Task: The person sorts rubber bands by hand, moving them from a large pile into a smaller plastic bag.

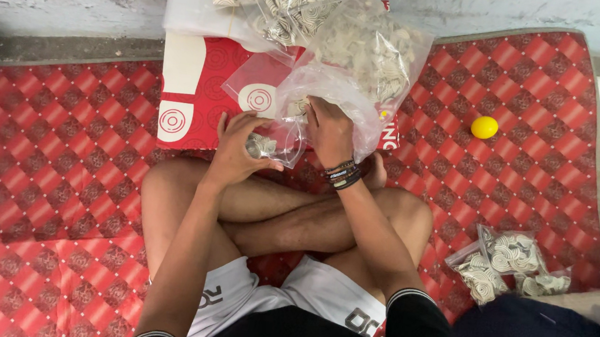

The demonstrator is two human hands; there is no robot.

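Above the crossed legs, the left hand (pixel 236 151) pinches a small clear bag (pixel 270 145) of pale coils, mouth toward the right hand (pixel 328 128), which is closed inside a big clear sack (pixel 371 57). Behind lies a red-and-white box (pixel 193 90). Three filled bags (pixel 509 261) lie right, near one yellow ball (pixel 484 127).
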